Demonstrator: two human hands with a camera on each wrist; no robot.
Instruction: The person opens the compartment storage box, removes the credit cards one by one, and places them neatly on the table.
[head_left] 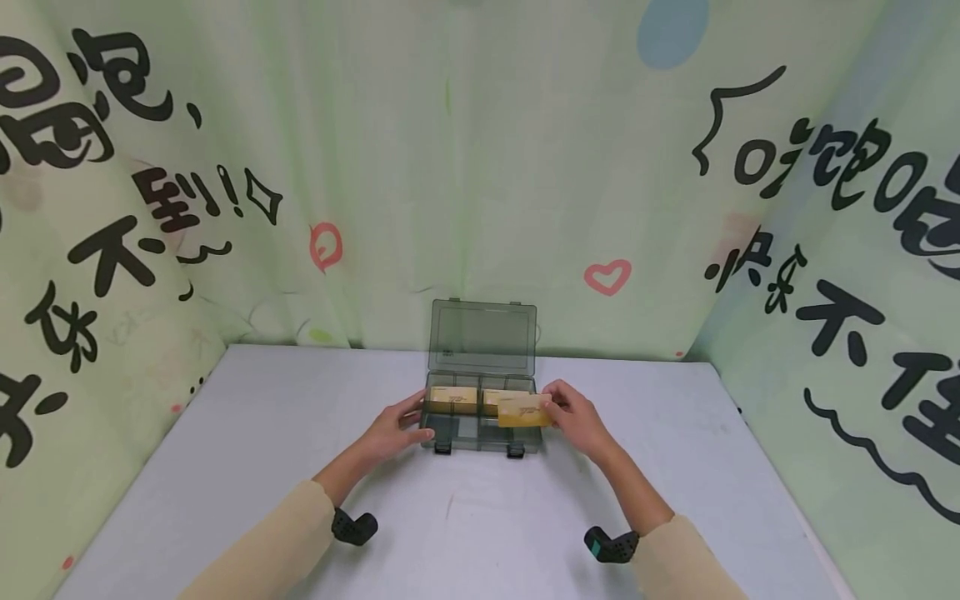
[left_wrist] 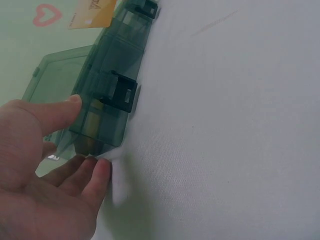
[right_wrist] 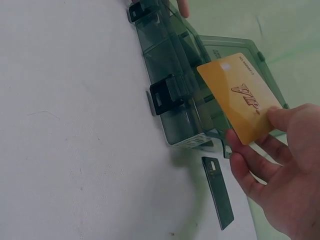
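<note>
Nearest my head view, the 2 cream sleeves (head_left: 262, 537) and 2 black wrist units (head_left: 355, 527) come in over the white counter (head_left: 465, 533). My left grip (head_left: 390, 427) has its fingers relaxed along the left side of the green box (head_left: 480, 445), with the thumb at the front corner; I'd leave it there lightly as a brace against sliding. My right grip (head_left: 577, 421) pinches the yellow card (right_wrist: 240, 95) by its right end, thumb above and fingertips beneath. The card is over the box's right half, tilted; I can't tell whether it touches anything below. I'd level it before any lowering, squeeze gently so it doesn't bow, and watch that its free end doesn't snag on a divider. A loose dark strip (right_wrist: 218, 195) lies just right of the box, so I'd steer my right fingers clear of it. Farther back, 2 yellow stacks (head_left: 453, 398) fill rear compartments; brushing them could tip them. Behind them stands the raised lid (head_left: 483, 337), then the printed curtain (head_left: 450, 167).
</note>
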